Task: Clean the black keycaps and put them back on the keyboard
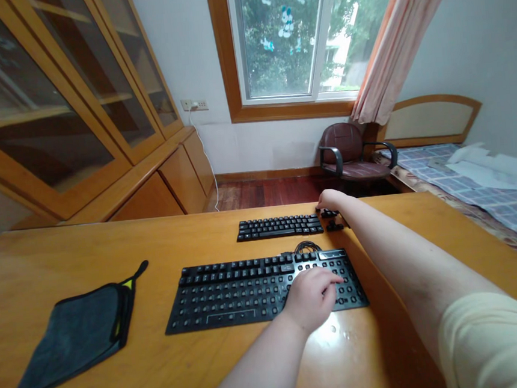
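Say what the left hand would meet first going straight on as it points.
Probably the bare key positions on the large keyboard, just ahead of the left hand; if it passes above them, the right forearm. Height is unclear.

A loose, pale yellow sleeve covers the right upper arm, its plain fabric gathering in soft, curved creases near the elbow. Both forearms, the left hand and right hand are bare.

Passage lies between the folded grey fabric cloth and black rectangular plastic keyboard. Coiled black cable obstructs behind.
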A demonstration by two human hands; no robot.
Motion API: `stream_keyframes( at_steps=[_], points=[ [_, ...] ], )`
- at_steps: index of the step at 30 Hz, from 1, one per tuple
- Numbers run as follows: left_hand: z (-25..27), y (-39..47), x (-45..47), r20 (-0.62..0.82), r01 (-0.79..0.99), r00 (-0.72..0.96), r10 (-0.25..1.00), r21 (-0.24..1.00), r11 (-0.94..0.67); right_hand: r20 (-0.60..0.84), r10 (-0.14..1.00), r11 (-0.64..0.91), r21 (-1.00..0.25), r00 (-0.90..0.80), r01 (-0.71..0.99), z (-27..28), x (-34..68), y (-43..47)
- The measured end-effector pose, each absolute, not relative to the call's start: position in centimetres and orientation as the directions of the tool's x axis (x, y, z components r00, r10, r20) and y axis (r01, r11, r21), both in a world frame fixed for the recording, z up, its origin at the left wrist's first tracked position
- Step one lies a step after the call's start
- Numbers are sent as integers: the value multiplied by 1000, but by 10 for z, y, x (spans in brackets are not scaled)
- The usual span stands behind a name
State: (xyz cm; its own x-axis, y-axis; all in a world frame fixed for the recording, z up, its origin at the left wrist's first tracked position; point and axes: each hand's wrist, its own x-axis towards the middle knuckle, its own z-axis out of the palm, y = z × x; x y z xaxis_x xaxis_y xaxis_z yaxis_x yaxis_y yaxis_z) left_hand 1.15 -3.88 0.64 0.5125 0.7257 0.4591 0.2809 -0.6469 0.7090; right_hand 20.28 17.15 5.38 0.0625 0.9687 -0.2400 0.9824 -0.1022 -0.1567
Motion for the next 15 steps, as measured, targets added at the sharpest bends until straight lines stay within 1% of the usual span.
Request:
stream_keyframes(
  at_steps=[3, 7, 9, 11, 12, 14, 15],
  points=[
    [7, -39, 12, 458, 281, 504, 733, 715, -640, -207, 975, -121, -209, 77, 970, 55, 202, 170],
    [7, -39, 12, 471, 267, 437, 766, 745, -611, -102, 990, -129, -320, 101, 939, 63, 199, 148],
    [7, -39, 11, 483, 277, 366, 796, 759, -588, -43, 993, -120, -431, 112, 894, 67, 193, 123],
    [5, -37, 10, 492, 310, 266, 829, 771, -557, 31, 991, -74, -682, 130, 727, 68, 184, 90],
    [4, -36, 9, 494, 331, 206, 844, 777, -536, 73, 989, -33, -747, 132, 664, 67, 179, 72],
    [2, -33, 8, 497, 359, 98, 862, 790, -496, 101, 988, 10, -799, 118, 601, 64, 170, 38],
    [1, -32, 9, 495, 361, 68, 866, 797, -484, 78, 991, 5, -829, 106, 560, 61, 167, 23]
  ],
)
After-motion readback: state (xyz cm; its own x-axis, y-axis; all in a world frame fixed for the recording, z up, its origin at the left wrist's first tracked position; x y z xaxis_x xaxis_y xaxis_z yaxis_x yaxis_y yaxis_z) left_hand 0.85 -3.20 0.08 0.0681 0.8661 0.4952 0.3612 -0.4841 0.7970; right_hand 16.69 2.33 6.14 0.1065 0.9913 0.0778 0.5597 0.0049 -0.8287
